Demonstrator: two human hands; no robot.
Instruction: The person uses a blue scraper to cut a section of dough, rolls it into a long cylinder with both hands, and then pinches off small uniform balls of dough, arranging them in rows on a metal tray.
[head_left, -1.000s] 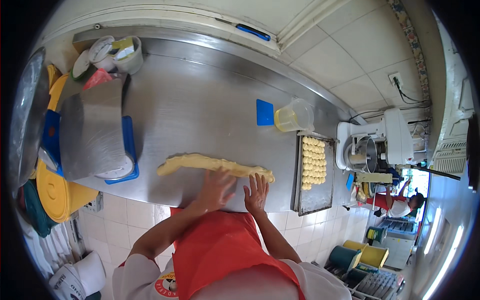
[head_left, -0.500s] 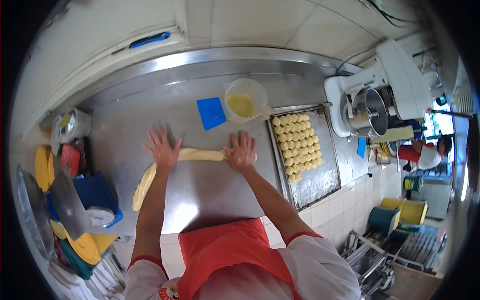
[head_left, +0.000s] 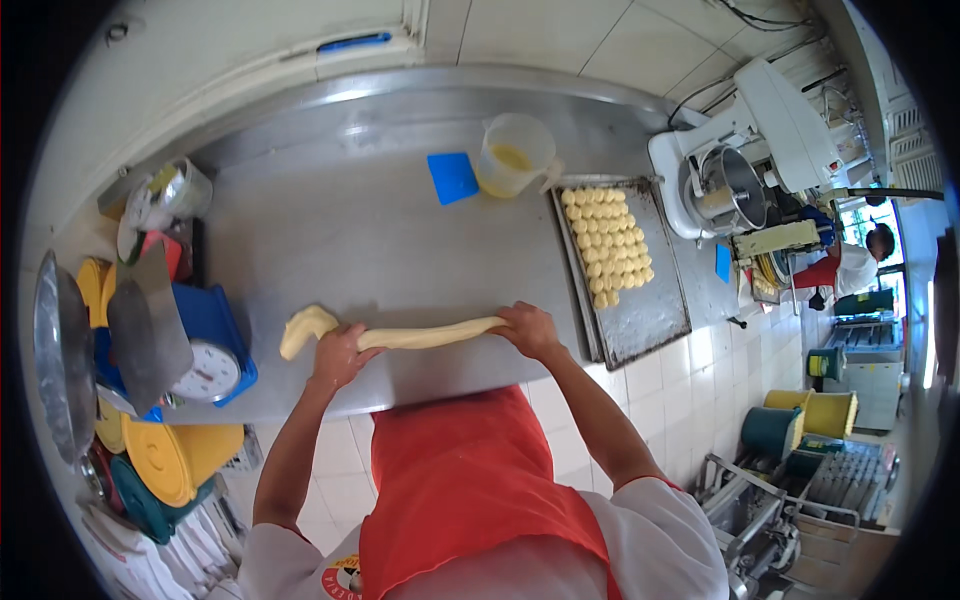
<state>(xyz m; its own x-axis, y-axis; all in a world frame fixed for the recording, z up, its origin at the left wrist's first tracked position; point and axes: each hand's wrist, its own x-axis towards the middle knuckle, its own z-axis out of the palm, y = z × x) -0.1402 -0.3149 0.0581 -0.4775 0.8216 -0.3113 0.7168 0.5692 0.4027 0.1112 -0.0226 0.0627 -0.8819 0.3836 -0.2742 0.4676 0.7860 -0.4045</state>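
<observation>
A long pale rope of dough (head_left: pixel 430 335) stretches between my hands near the front of the steel table. My left hand (head_left: pixel 341 355) is wrapped round it, with a thicker, bent end of the dough sticking out beyond that hand to the left. At the other end, my right hand (head_left: pixel 528 330) grips the dough, its fingertips hidden. On the right, rows of small dough balls (head_left: pixel 608 245) fill part of a metal baking tray (head_left: pixel 645 335).
A blue scraper (head_left: pixel 452 178) lies beside a clear jug (head_left: pixel 518 150) of yellowish liquid. The stand mixer (head_left: pixel 790 125) stands at far right. A blue scale (head_left: pixel 225 365) and tubs crowd the left end. Another person (head_left: pixel 855 265) is far off at right.
Both hands were lying flat on the dough with fingers spread; now they are closed round it. The dough has come nearer to me and is straighter between the hands.
</observation>
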